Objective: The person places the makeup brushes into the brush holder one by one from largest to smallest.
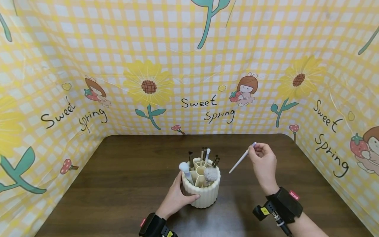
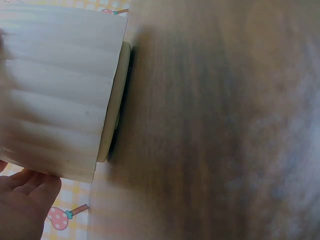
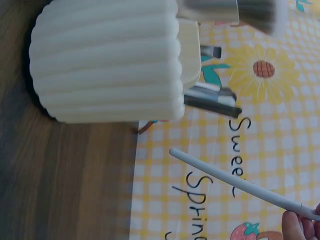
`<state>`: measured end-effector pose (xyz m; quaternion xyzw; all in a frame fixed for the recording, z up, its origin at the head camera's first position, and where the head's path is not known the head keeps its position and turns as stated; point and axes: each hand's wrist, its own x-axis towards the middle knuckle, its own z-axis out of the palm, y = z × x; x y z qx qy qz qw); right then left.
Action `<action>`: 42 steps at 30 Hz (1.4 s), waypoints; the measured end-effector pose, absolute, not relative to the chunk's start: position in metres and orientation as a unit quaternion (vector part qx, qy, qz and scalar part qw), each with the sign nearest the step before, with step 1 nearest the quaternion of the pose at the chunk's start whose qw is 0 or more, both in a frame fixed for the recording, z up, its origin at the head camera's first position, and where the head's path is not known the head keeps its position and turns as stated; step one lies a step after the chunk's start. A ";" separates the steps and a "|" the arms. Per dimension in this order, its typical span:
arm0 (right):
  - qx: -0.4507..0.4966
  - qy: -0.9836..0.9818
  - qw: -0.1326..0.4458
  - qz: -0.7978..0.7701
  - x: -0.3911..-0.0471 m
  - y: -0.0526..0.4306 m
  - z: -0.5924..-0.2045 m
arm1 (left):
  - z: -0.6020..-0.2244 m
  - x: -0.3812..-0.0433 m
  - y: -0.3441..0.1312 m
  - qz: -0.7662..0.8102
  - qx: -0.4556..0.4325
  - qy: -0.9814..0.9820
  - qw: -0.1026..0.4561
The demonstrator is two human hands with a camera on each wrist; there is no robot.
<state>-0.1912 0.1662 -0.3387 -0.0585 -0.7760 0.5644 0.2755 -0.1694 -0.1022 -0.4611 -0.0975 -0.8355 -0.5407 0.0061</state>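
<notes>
A cream ribbed brush holder (image 1: 204, 196) stands upright on the table. My left hand (image 1: 177, 197) grips its left side, thumb across the front; the left wrist view shows fingers (image 2: 42, 192) against the ribbed wall. Makeup brushes fill its compartments: a fluffy grey one (image 1: 211, 174), a white round-headed one (image 1: 184, 167) and several thin dark ones. Right of the holder, my right hand (image 1: 263, 163) pinches a slim white makeup brush (image 1: 239, 164) near its upper end. Its rounded handle tip slants down toward the holder, apart from it. The bristle end cannot be made out.
The dark wooden table (image 1: 133, 168) spreads around the holder. A yellow checked cloth (image 1: 189, 59) with flowers and lettering encloses its back and both sides. Each wrist carries a black strap (image 1: 285, 204) with a small camera.
</notes>
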 end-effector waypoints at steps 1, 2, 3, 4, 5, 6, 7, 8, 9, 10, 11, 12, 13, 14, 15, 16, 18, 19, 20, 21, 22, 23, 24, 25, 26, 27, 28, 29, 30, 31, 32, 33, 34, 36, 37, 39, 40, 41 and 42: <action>-0.055 -0.777 0.275 0.564 -0.190 0.164 -0.338 | -0.461 -0.169 -0.102 -0.543 -0.098 -0.834 0.005; -0.052 -0.777 0.275 0.564 -0.190 0.163 -0.338 | -0.461 -0.169 -0.103 -0.545 -0.098 -0.833 0.006; -0.050 -0.777 0.274 0.565 -0.189 0.161 -0.337 | -0.462 -0.169 -0.103 -0.547 -0.096 -0.832 0.005; -0.047 -0.777 0.272 0.566 -0.188 0.160 -0.337 | -0.462 -0.169 -0.103 -0.547 -0.096 -0.832 0.005; -0.043 -0.778 0.269 0.566 -0.188 0.158 -0.337 | -0.462 -0.169 -0.103 -0.548 -0.096 -0.831 0.005; -0.039 -0.778 0.267 0.568 -0.187 0.157 -0.336 | -0.462 -0.169 -0.103 -0.548 -0.096 -0.831 0.005; -0.035 -0.777 0.265 0.570 -0.186 0.155 -0.336 | -0.462 -0.169 -0.103 -0.548 -0.096 -0.831 0.005; -0.031 -0.776 0.263 0.573 -0.185 0.154 -0.336 | -0.463 -0.169 -0.103 -0.548 -0.096 -0.831 0.005; -0.026 -0.775 0.261 0.575 -0.185 0.152 -0.335 | -0.463 -0.169 -0.103 -0.548 -0.096 -0.831 0.004; -0.022 -0.774 0.260 0.577 -0.184 0.151 -0.335 | -0.463 -0.169 -0.103 -0.548 -0.095 -0.831 0.004; -0.018 -0.773 0.259 0.579 -0.184 0.149 -0.335 | -0.463 -0.169 -0.103 -0.548 -0.095 -0.831 0.003; -0.015 -0.771 0.258 0.582 -0.183 0.148 -0.334 | -0.463 -0.169 -0.103 -0.548 -0.096 -0.831 0.003; -0.013 -0.769 0.257 0.585 -0.183 0.147 -0.334 | -0.463 -0.169 -0.104 -0.547 -0.095 -0.832 0.003; -0.011 -0.769 0.255 0.586 -0.182 0.145 -0.334 | -0.463 -0.169 -0.104 -0.547 -0.094 -0.832 0.004; -0.009 -0.769 0.252 0.588 -0.181 0.144 -0.334 | -0.462 -0.169 -0.104 -0.546 -0.094 -0.833 0.003; -0.009 -0.769 0.250 0.588 -0.181 0.143 -0.334 | -0.462 -0.169 -0.104 -0.545 -0.093 -0.833 0.002; -0.009 -0.770 0.245 0.589 -0.180 0.140 -0.334 | -0.462 -0.169 -0.104 -0.543 -0.090 -0.835 0.003; -0.009 -0.772 0.243 0.588 -0.179 0.139 -0.334 | -0.462 -0.169 -0.104 -0.542 -0.089 -0.836 0.003; -0.009 -0.773 0.241 0.587 -0.179 0.138 -0.334 | -0.461 -0.169 -0.104 -0.542 -0.089 -0.836 0.003; -0.008 -0.773 0.239 0.588 -0.178 0.137 -0.334 | -0.461 -0.169 -0.104 -0.542 -0.090 -0.836 0.003; -0.007 -0.774 0.239 0.587 -0.178 0.136 -0.334 | -0.461 -0.169 -0.104 -0.542 -0.090 -0.836 0.004; -0.006 -0.774 0.239 0.586 -0.178 0.135 -0.334 | -0.461 -0.169 -0.104 -0.542 -0.091 -0.835 0.004; -0.004 -0.775 0.239 0.585 -0.178 0.134 -0.334 | -0.461 -0.169 -0.104 -0.543 -0.092 -0.835 0.004; -0.002 -0.776 0.238 0.584 -0.177 0.133 -0.334 | -0.462 -0.169 -0.104 -0.544 -0.094 -0.834 0.004; 0.000 -0.777 0.237 0.583 -0.177 0.132 -0.334 | -0.462 -0.169 -0.103 -0.544 -0.095 -0.834 0.005; 0.001 -0.779 0.237 0.580 -0.177 0.132 -0.334 | -0.462 -0.169 -0.103 -0.544 -0.096 -0.833 0.006; 0.001 -0.781 0.235 0.578 -0.176 0.131 -0.334 | -0.462 -0.169 -0.103 -0.545 -0.097 -0.833 0.007; 0.002 -0.783 0.234 0.577 -0.176 0.130 -0.334 | -0.462 -0.169 -0.103 -0.545 -0.098 -0.833 0.008; 0.002 -0.783 0.233 0.576 -0.176 0.130 -0.333 | -0.462 -0.169 -0.103 -0.544 -0.098 -0.833 0.008; 0.003 -0.785 0.232 0.575 -0.176 0.129 -0.333 | -0.462 -0.169 -0.103 -0.543 -0.098 -0.834 0.010; 0.003 -0.785 0.231 0.574 -0.176 0.128 -0.333 | -0.462 -0.169 -0.103 -0.542 -0.098 -0.834 0.011; 0.003 -0.785 0.231 0.574 -0.176 0.128 -0.333 | -0.462 -0.169 -0.103 -0.542 -0.098 -0.835 0.011; 0.004 -0.786 0.230 0.574 -0.176 0.127 -0.334 | -0.462 -0.169 -0.103 -0.541 -0.097 -0.835 0.011; 0.005 -0.786 0.230 0.574 -0.177 0.126 -0.334 | -0.461 -0.168 -0.104 -0.540 -0.096 -0.836 0.010; 0.006 -0.786 0.230 0.574 -0.177 0.125 -0.334 | -0.461 -0.168 -0.104 -0.539 -0.096 -0.837 0.010; 0.006 -0.787 0.229 0.572 -0.177 0.124 -0.335 | -0.461 -0.169 -0.104 -0.539 -0.095 -0.837 0.008; 0.007 -0.789 0.229 0.571 -0.177 0.123 -0.335 | -0.461 -0.169 -0.104 -0.539 -0.095 -0.837 0.006; 0.008 -0.789 0.229 0.570 -0.177 0.122 -0.336 | -0.461 -0.169 -0.104 -0.538 -0.094 -0.838 0.005; 0.009 -0.790 0.228 0.569 -0.177 0.121 -0.336 | -0.461 -0.169 -0.104 -0.538 -0.093 -0.838 0.004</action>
